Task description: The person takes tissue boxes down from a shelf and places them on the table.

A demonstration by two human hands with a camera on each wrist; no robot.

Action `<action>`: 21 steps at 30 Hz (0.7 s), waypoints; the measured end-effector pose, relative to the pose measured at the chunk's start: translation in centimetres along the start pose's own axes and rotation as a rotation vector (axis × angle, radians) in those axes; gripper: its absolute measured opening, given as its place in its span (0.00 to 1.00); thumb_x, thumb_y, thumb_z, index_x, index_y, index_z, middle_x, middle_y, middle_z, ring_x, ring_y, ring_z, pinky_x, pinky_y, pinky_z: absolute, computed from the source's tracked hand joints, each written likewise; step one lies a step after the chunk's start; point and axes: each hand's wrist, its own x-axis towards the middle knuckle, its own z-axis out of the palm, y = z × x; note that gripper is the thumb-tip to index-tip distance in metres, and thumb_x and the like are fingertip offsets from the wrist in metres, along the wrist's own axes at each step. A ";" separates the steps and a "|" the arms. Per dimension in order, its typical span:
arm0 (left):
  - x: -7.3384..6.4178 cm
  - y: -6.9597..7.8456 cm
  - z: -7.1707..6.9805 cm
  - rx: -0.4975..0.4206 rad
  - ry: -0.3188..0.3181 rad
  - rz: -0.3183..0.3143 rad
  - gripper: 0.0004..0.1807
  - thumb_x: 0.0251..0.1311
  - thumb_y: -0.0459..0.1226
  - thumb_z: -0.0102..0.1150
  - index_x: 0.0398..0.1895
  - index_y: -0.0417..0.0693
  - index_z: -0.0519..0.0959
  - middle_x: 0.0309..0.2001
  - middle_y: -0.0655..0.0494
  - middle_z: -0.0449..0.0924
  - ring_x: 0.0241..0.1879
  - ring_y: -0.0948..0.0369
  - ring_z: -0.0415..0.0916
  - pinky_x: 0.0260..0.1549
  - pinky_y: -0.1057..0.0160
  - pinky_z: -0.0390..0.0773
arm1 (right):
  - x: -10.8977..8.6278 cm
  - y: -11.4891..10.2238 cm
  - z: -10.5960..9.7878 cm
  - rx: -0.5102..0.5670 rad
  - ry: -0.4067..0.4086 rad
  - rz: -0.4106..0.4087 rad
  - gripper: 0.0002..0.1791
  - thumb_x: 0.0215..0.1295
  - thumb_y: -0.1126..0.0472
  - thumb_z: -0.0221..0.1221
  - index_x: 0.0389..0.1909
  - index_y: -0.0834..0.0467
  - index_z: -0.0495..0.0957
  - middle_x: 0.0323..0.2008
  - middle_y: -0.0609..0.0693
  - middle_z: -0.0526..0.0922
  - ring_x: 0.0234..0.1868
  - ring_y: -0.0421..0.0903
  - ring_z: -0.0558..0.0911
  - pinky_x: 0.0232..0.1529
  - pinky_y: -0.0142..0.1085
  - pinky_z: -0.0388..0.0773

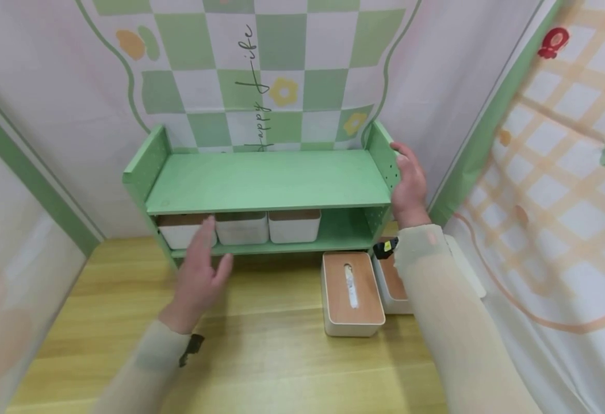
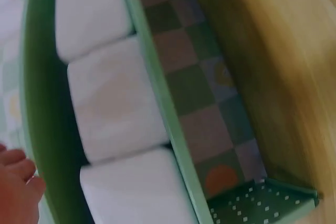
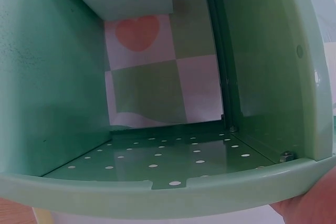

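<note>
right hand (image 1: 410,190) against the outer face of the shelf's right side panel (image 1: 382,158), fingers bent at its top edge; whether they clamp it i cannot tell. left hand (image 1: 196,276) is off to the front of the left end, fingers straight, thumb spread away, pinching nothing. the green shelf (image 1: 271,178) stands upright at the back of the table (image 1: 282,368), long axis running left to right, open front facing the person. its lower tier holds three white boxes (image 1: 294,227) side by side, from the left end to past the middle; their contents are hidden. on the table before the right end sits a tissue box (image 1: 354,293), long axis running front to back, white tissue showing in its slot. just right of it, a second box (image 1: 391,279) is partly covered by the right sleeve (image 1: 452,322).
</note>
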 end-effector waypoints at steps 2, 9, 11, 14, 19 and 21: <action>0.1 0.4 1.0 0.050 -0.097 0.053 0.38 0.70 0.42 0.50 0.76 0.31 0.51 0.75 0.35 0.52 0.73 0.41 0.50 0.70 0.45 0.50 | 0.1 0.1 0.0 0.001 -0.003 0.003 0.25 0.78 0.41 0.35 0.70 0.35 0.68 0.73 0.33 0.57 0.70 0.39 0.56 0.69 0.47 0.50; 1.8 2.3 3.4 0.230 -0.326 0.158 0.39 0.75 0.53 0.41 0.75 0.30 0.53 0.76 0.39 0.51 0.75 0.47 0.46 0.72 0.50 0.46 | 0.2 0.3 -0.1 -0.005 -0.005 -0.009 0.25 0.79 0.41 0.35 0.70 0.35 0.68 0.73 0.32 0.57 0.71 0.38 0.55 0.70 0.47 0.48; 2.5 2.7 4.0 0.273 -0.364 0.183 0.38 0.76 0.52 0.39 0.75 0.31 0.53 0.76 0.40 0.51 0.75 0.49 0.45 0.72 0.52 0.44 | 0.2 0.3 -0.1 -0.002 -0.005 -0.015 0.26 0.78 0.41 0.35 0.70 0.36 0.68 0.73 0.32 0.58 0.71 0.38 0.55 0.70 0.46 0.48; 3.6 3.2 4.8 0.322 -0.427 0.196 0.35 0.78 0.50 0.36 0.76 0.35 0.52 0.77 0.42 0.50 0.76 0.51 0.44 0.73 0.55 0.40 | 0.1 0.2 0.0 0.002 -0.002 -0.023 0.26 0.78 0.41 0.35 0.70 0.36 0.68 0.73 0.33 0.58 0.71 0.39 0.55 0.70 0.46 0.49; 5.8 3.9 6.3 0.367 -0.502 0.169 0.33 0.78 0.49 0.36 0.77 0.38 0.52 0.76 0.44 0.54 0.75 0.51 0.50 0.72 0.55 0.42 | -0.1 0.0 0.0 0.001 0.001 -0.021 0.26 0.78 0.41 0.35 0.70 0.36 0.69 0.73 0.33 0.58 0.71 0.39 0.55 0.70 0.47 0.49; 6.8 4.2 6.9 0.373 -0.523 0.152 0.33 0.78 0.49 0.37 0.77 0.38 0.55 0.74 0.44 0.59 0.73 0.50 0.55 0.72 0.53 0.48 | -0.1 -0.1 0.0 -0.001 0.003 -0.019 0.26 0.78 0.41 0.35 0.70 0.36 0.68 0.73 0.33 0.58 0.71 0.39 0.55 0.70 0.47 0.50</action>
